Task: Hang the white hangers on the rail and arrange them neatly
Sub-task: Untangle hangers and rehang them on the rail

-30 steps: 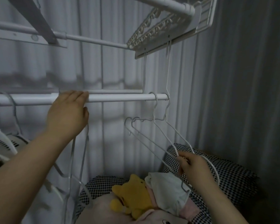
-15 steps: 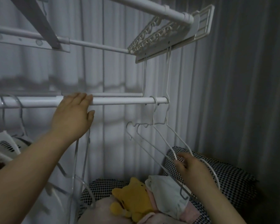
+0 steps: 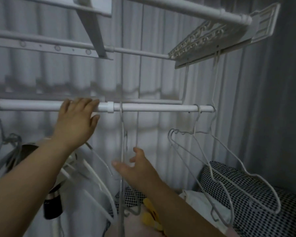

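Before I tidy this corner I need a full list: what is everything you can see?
rail: one, white, across the middle
upper bars: two at least, white, overhead
clip panel: one, white, top right
end hangers: two, white wire, hooked at the rail's right end
middle hanger: one, white, edge-on at the rail's centre
low hangers: several, white, tilted, lower left
grey hangers: count unclear, far left
cushion: one, black-and-white checked, bottom right
soft toy: one, yellow, bottom centre, partly hidden
cloth: one, white, beside the toy
dark container: one, lower left
curtain: grey, behind everything
left hand: fingers resting on the rail
right hand: open, fingers spread beside the middle hanger, holding nothing
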A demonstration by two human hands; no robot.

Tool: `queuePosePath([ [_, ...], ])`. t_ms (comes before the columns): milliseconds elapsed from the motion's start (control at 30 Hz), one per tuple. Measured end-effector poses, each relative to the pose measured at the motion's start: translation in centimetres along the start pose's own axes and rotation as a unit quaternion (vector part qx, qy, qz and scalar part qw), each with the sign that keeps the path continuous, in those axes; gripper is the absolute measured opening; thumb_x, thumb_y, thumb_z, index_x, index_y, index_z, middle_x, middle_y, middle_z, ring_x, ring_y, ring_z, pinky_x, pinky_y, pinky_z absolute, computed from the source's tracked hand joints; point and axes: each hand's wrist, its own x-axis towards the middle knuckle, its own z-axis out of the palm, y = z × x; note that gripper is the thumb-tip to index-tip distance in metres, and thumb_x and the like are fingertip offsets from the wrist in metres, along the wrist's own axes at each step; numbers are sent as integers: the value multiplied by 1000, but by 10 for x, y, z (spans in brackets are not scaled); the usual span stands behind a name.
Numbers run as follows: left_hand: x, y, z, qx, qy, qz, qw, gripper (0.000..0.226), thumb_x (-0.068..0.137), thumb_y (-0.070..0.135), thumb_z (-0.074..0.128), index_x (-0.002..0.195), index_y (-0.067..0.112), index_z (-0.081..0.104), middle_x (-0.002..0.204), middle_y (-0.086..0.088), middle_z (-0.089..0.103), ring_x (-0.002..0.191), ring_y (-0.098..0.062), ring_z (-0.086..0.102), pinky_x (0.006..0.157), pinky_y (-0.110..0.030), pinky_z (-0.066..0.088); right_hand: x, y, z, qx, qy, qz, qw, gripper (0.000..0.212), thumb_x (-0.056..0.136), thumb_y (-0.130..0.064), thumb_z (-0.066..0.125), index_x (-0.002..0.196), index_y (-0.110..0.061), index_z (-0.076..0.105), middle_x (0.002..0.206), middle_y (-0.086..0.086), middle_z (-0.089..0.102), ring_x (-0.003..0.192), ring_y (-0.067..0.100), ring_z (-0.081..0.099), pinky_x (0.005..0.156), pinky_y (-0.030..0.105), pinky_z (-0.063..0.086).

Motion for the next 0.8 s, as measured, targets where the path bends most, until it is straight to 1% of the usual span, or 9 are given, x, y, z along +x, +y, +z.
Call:
queuePosePath([
  [100,-2,2,1,-2,11,8,1000,59,77,37,35,115,-1,59,112,-25,63,106,-43,58,95,-50,33,11,8,12,6,-46,12,999,71,84,-28,61,141,-12,22,133,8,52,118,21,53,97,24,44],
  [167,-3,1,4,10,17,25,999,53,75,30,54,117,-2,57,113,-26,62,107,-44,57,95,-52,33,11,12,11,9,-35,-1,999,49,88,-16,56,132,-11,35,115,9,62,97,18,60,78,14,47],
  [233,-4,0,7,17,19,41,999,61,63,16,78,116,-5,56,112,-28,62,107,-45,57,95,-49,27,7,14,3,29,-7,-11,1000,29,90,-14,50,119,-14,46,90,1,62,68,7,54,55,5,42],
  [300,-3,-2,10,29,18,55,998,79,44,2,87,115,-6,55,108,-28,62,107,-39,52,93,-45,21,3,18,-7,39,33,-18,999,13,92,-16,45,104,-18,51,86,1,61,58,2,50,52,9,41],
  [367,-2,-1,14,36,24,64,997,86,35,-9,84,115,-6,53,107,-28,63,106,-33,40,91,-44,21,1,22,-18,24,63,-28,997,15,93,-16,42,100,-13,55,94,9,64,51,-6,53,53,9,40],
  [433,-2,0,19,33,29,61,997,89,32,-13,82,115,-6,52,106,-28,62,105,-34,39,92,-44,21,-1,26,-30,18,79,-26,996,13,93,-15,42,95,-16,55,94,12,68,43,-5,50,52,13,40],
  [567,-1,0,26,36,56,54,996,76,45,-17,71,117,-4,50,109,-29,61,105,-41,51,93,-47,23,-2,33,-60,56,107,5,993,16,95,-10,41,106,-12,54,58,-13,61,44,-1,50,47,11,40],
  [667,0,-4,30,23,75,57,995,67,52,-6,49,118,0,46,109,-28,61,106,-34,41,93,-47,23,-7,38,-86,73,121,35,989,13,96,-11,41,104,-17,49,48,-7,61,29,2,44,32,14,34],
  [800,0,1,29,10,66,47,997,64,54,-3,52,119,-1,47,111,-27,61,109,-33,38,95,-49,25,-14,44,-113,63,158,38,985,11,96,-10,42,97,-16,51,44,-4,59,21,3,33,28,13,27],
])
